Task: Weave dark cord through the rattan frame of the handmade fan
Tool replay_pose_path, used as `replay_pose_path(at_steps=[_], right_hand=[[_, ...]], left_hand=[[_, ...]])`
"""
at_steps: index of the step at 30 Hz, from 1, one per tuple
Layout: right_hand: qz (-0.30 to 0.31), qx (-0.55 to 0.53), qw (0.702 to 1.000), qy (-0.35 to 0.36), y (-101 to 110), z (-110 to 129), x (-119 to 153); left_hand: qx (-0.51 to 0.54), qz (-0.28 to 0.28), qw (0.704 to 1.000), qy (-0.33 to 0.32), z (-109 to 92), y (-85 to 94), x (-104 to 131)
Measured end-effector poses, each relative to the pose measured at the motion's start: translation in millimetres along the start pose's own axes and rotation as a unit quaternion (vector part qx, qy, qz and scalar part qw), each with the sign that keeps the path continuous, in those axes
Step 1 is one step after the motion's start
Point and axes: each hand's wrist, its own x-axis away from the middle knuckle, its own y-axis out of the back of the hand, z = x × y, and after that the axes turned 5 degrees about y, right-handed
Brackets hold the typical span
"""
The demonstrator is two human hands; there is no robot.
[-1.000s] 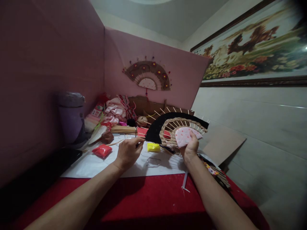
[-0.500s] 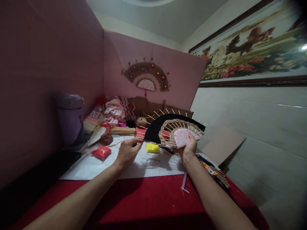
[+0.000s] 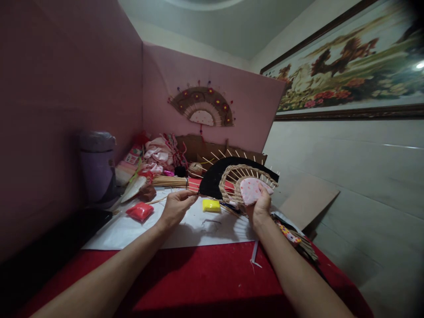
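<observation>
Head view: two bare hands work over a surface with a red covering, a white sheet lying on it.
Fan: held up just above the sheet, between the hands; black band outermost, twine braid within, pink pad at the base.
Just changed: over the last second the fan's right end has swung slightly inward and down, while both hands have kept nearly the same place.
What it means: probably a small turn of the fan to get at its left corner, not a new stage of the work.
Left hand: thumb and finger brought together in a pinch at the fan's lower left corner; whether stick or band edge lies between them is too small to tell.
Right hand: closed around the pad, thumb lying on its front, bearing the fan.
Fans: two; the second fan is mounted on the pink panel.
Packets: two, one red packet left of the hands, one yellow packet between them.
Stick bundle: one, its sticks too many to count.
Twine ball: one, behind the fan.
Purple container: one, far left.
</observation>
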Motion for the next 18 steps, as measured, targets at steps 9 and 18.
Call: replay_pose_path(at_steps=[9, 18], right_hand=[[0.001, -0.001, 1.0, -0.004, -0.1, -0.5, 0.1], [0.0, -0.002, 1.0, -0.011, 0.4, -0.9, 0.5]], left_hand=[[0.043, 0.032, 0.998, 0.042, -4.4, 1.3, 3.1], [0.034, 0.07, 0.995, 0.069, -5.6, -0.4, 4.5]])
